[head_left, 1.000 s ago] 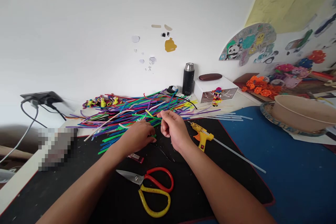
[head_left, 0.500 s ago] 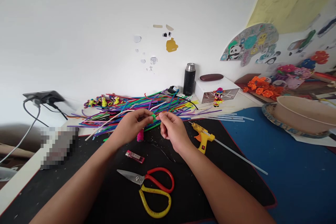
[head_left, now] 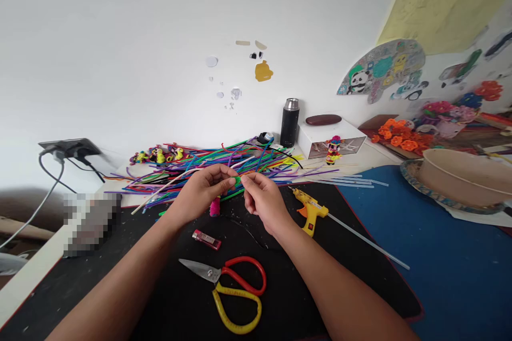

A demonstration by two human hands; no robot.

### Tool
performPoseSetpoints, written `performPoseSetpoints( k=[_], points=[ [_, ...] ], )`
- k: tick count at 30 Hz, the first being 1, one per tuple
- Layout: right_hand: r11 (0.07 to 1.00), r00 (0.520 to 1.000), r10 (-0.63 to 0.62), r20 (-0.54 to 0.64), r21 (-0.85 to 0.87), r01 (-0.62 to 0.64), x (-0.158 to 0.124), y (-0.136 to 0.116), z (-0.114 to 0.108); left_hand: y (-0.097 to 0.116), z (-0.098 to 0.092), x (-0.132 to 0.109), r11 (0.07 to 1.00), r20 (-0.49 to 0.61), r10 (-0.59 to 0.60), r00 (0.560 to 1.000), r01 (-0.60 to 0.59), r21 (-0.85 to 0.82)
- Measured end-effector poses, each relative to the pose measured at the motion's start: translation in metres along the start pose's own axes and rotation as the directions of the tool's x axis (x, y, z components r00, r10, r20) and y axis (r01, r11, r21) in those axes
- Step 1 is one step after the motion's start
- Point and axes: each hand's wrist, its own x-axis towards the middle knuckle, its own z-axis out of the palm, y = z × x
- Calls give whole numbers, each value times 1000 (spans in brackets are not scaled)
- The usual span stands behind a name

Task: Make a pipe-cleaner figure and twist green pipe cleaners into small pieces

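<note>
Between my fingertips is a small green fuzzy piece (head_left: 238,180), which looks like pipe cleaner. My left hand (head_left: 204,192) pinches it from the left, thumb against forefinger. My right hand (head_left: 264,200) closes in a pinch at its right side, touching or nearly touching it; the fingers cover much of it. A magenta fuzzy roll (head_left: 215,206) stands on the mat just under my left hand. Behind both hands spreads a heap of many-coloured pipe cleaners (head_left: 200,162).
Scissors (head_left: 224,282) and a pink lighter (head_left: 207,239) lie in front on the black mat (head_left: 288,287). A yellow glue gun (head_left: 312,210) rests to the right. Farther back are a black thermos (head_left: 289,123), a small figurine (head_left: 333,150) and a round basin (head_left: 464,170).
Both hands stay in nearly the same place. The green piece shows a little more between the fingertips, and the whole view has shifted slightly.
</note>
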Motion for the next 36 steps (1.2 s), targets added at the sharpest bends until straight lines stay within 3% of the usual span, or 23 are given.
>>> performPoseSetpoints(
  k=[10,14,25,30,36],
  points=[
    [956,976,150,161,228,-184,0,-3,-2,-1,-2,0,999,28,6,1000,-5,-40],
    [941,969,154,194,270,-203,1,-2,-2,5,1,-1,997,45,2,999,1,-80],
    [873,954,150,260,418,-251,0,10,1,4,13,-1,989,-51,-47,998,39,-145],
    [889,965,134,226,404,-218,1,13,3,1,14,-1,987,-78,-56,995,44,-152],
    [957,988,123,91,254,-143,2,6,1,-4,14,3,987,-86,-65,994,51,-154]
  ],
)
